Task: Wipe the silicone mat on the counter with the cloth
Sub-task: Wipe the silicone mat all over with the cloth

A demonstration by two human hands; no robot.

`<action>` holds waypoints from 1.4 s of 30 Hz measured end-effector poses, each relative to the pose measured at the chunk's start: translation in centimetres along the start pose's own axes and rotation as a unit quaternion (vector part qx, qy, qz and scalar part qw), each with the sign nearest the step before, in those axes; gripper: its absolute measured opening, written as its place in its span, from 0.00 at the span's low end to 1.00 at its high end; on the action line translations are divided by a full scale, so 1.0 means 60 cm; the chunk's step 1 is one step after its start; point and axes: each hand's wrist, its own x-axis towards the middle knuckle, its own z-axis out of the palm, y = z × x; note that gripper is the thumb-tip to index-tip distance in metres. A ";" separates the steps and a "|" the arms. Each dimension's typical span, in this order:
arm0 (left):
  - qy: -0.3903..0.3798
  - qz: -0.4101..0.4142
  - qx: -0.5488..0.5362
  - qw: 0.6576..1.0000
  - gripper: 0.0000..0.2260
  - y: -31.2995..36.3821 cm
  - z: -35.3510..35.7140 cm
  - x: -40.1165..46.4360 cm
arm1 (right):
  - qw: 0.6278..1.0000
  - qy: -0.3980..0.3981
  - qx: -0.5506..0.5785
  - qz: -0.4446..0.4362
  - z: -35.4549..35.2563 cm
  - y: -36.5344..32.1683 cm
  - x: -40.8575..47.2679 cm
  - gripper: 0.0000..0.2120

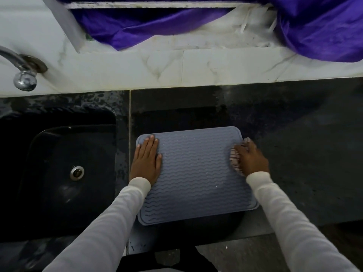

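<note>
Plainly the wiping is under way: the right hand (252, 160) has its fingers curled down over a bunched striped cloth (235, 161) at the right edge of the silicone mat (196, 173), while the left hand (146, 160) lies flat with fingers straight and close together on the mat's upper left corner, pinning it. The grey mat lies flat on the dark desk (304, 154) at lower centre of the frame, just right of the sink (59, 173), its long axis running nearly top to bottom, tilted slightly toward lower right. Next, I judge, the cloth must be drawn leftward across the wavy ridges while the other hand keeps the mat from sliding.
</note>
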 end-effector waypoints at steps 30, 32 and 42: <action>-0.004 -0.031 -0.025 0.999 0.27 0.010 -0.011 0.000 | 0.992 0.027 -0.110 -0.048 -0.050 -0.018 0.094 0.17; -0.001 -0.029 -0.020 0.999 0.27 0.011 -0.009 0.000 | 0.994 0.033 -0.098 -0.037 -0.057 -0.029 0.092 0.16; 0.004 -0.014 -0.021 1.000 0.27 0.009 -0.008 -0.003 | 0.981 0.139 0.135 -0.002 -0.066 -0.090 0.008 0.15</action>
